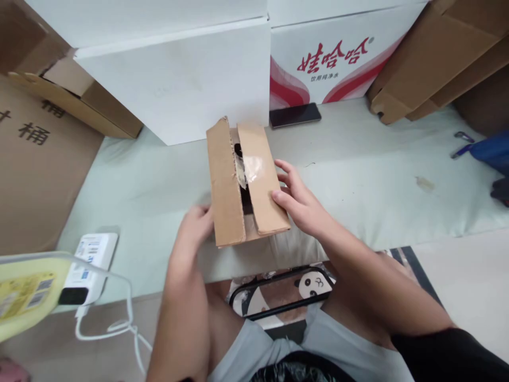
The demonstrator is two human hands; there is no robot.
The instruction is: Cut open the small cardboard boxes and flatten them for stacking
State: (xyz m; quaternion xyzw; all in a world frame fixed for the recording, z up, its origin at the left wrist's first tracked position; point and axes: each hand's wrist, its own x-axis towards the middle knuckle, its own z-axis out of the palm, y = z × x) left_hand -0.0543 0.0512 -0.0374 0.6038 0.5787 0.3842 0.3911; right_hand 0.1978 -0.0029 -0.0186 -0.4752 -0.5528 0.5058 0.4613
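A small brown cardboard box (226, 196) is between my hands, its two top flaps partly lifted with a gap between them. Clear tape shines on the right flap (264, 180), and something dark shows inside through the gap. My right hand (296, 199) grips the box's right side, thumb on the flap edge and fingers along the side. At the lower left side, my left hand (194, 225) is closed against the box, its fingertips hidden behind the cardboard.
White cartons (191, 85) stand behind the box, with a black phone (296, 115) lying before them. Larger brown boxes (40, 170) flank both sides. A white power bank (93, 265) with a cable (129, 297) lies at left. Blue-handled items (487, 154) sit far right.
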